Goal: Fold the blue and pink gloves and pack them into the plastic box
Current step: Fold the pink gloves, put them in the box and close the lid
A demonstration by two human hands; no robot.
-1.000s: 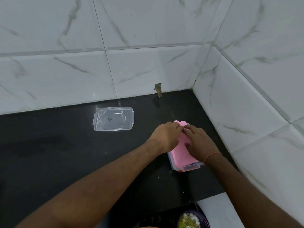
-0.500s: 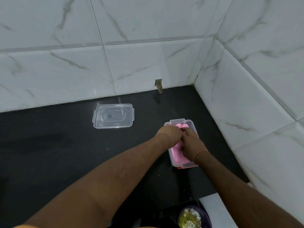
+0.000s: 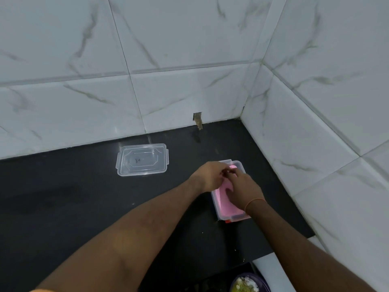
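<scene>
A clear plastic box point(image 3: 219, 213) stands on the black counter near the right wall. A pink glove point(image 3: 226, 204) lies inside it and fills it; its finger end point(image 3: 233, 166) shows at the far rim. My left hand point(image 3: 210, 175) and my right hand point(image 3: 242, 189) are both over the box, fingers bent and pressing on the pink glove near its far end. The hands meet above the glove and hide its middle. No blue glove shows; anything under the pink one is hidden.
The box's clear lid point(image 3: 142, 159) lies flat on the counter to the left, near the back wall. White marble-look tiles form a corner behind and to the right. A bowl of food point(image 3: 248, 284) sits at the bottom edge.
The pink glove has gone from lying over the box rim to sitting down inside it. Both hands slid toward the far end of the box.
</scene>
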